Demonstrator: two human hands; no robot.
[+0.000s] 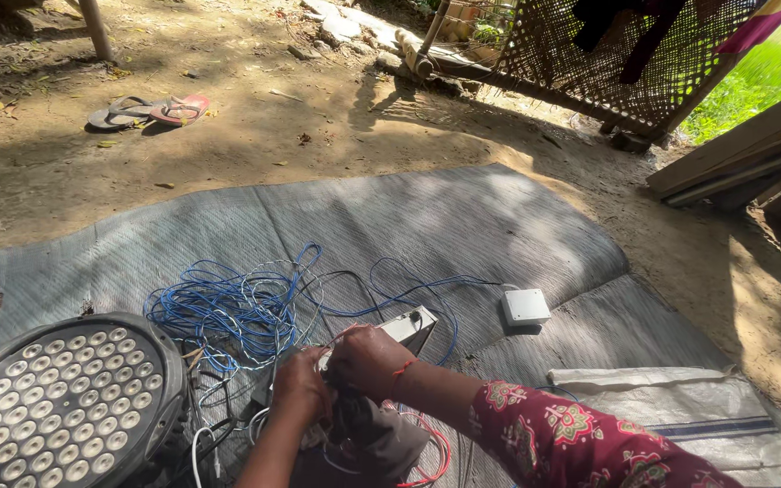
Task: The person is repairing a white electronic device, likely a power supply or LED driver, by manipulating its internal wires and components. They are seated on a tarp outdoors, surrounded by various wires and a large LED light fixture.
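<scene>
Blue wires [228, 312] ahead, lamp [65, 398] left

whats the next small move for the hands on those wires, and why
Probably tease one wire free: both the left hand and right hand are closed on a dark wired part, with a blue wire tangle lying close beside them.

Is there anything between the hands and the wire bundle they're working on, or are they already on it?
Nothing visible stands between. The left hand and right hand are both closed right on the dark wire bundle. The blue wire tangle and the round lamp lie off to the left, apart from the grip.
</scene>
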